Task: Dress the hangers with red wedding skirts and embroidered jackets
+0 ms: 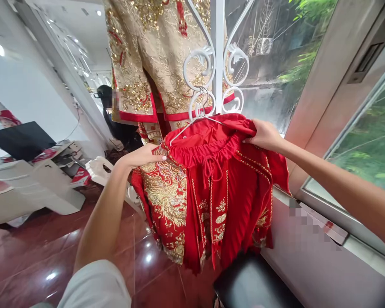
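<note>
A red skirt (240, 192) with a gathered waistband and a tied drawstring hangs from a wire hanger (183, 130) on a white scrolled metal rack (218, 55). Gold embroidery and beaded trim cover its panels. My left hand (144, 157) grips the waist edge at the left, thumb on the outside, its other fingers partly hidden behind cloth. At the opposite end, my right hand (265, 134) pinches the red waistband between thumb and fingers. Between both hands the waistband is spread wide, showing the red inside.
Behind hangs a gold sequined garment (176, 72) with red hems. A window (308, 64) and a sill with a pale box (324, 224) are at the right. A black seat (253, 282) stands below. A person (107, 102), a monitor (22, 139) and a white desk (51, 184) are leftward.
</note>
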The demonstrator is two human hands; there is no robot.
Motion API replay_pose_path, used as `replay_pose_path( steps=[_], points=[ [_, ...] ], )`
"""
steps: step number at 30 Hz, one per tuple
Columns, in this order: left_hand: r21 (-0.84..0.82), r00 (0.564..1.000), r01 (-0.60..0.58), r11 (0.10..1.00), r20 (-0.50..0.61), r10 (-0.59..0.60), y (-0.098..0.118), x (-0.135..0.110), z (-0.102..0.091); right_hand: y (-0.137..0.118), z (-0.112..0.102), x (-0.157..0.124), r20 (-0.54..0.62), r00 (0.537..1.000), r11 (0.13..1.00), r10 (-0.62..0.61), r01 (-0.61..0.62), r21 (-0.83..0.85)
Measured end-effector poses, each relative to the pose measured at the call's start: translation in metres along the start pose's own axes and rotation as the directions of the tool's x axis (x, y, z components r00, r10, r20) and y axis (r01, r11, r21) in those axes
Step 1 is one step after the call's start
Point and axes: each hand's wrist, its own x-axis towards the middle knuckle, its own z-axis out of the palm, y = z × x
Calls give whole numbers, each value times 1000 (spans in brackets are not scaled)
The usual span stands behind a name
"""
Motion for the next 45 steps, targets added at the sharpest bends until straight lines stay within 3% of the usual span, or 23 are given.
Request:
replay_pose_path(
  steps=[3,5,6,8,10,11,12,14,16,18,20,25,30,33,37,39,41,43,45],
  points=[
    [179,989,-7,984,-145,34,5,-8,8,-3,0,-7,-16,1000,998,26,-27,-65],
    [378,953,70,923,-297,49,12,-19,17,-5,1,-10,-18,998,993,53,-55,-101],
    [466,918,124,876,-390,78,18,-25,24,-6,1,-11,-26,998,992,64,-67,-111],
    [560,802,211,801,-567,185,35,-33,39,-9,3,-12,-41,997,993,68,-72,-99],
    [582,691,210,786,-657,301,59,-29,62,-12,4,-12,-47,996,995,71,-74,-69],
    [590,677,168,789,-651,343,72,-20,76,-13,4,-11,-47,996,995,78,-80,-59],
    [621,702,94,778,-595,390,86,-8,92,-14,3,-11,-44,995,995,86,-88,-54],
    [707,748,-152,691,-374,548,110,26,127,-16,0,-9,-17,996,995,91,-92,-46],
    [750,690,-351,560,-197,696,127,61,162,-16,-7,-7,56,996,998,66,-64,-22],
    [761,683,-326,561,-221,697,133,90,188,-16,-18,-4,132,991,999,37,-34,-19],
    [778,684,-270,567,-259,682,130,108,202,-17,-31,0,144,989,996,34,-22,-88],
    [794,701,-234,561,-262,664,114,118,201,-33,-70,15,-8,996,901,90,-85,-426],
    [755,736,-227,615,-281,616,116,115,197,-63,-87,6,-146,988,816,55,-129,-563],
    [748,735,-242,618,-275,620,116,113,198,-85,-69,-34,-124,991,798,51,-115,-591],
    [721,760,-286,632,-230,607,112,111,201,-107,-16,-90,-47,993,822,105,-113,-558],
    [693,769,-279,665,-253,587,113,110,201,-104,6,-101,-89,992,867,85,-118,-484],
    [637,757,-227,737,-360,545,117,108,200,-85,16,-97,-225,972,906,62,-150,-397],
    [544,742,-169,822,-478,470,125,105,195,-54,11,-83,-354,933,928,70,-191,-320],
    [461,748,-148,875,-527,404,134,102,188,-20,-1,-66,-293,948,949,125,-200,-243]
  ],
)
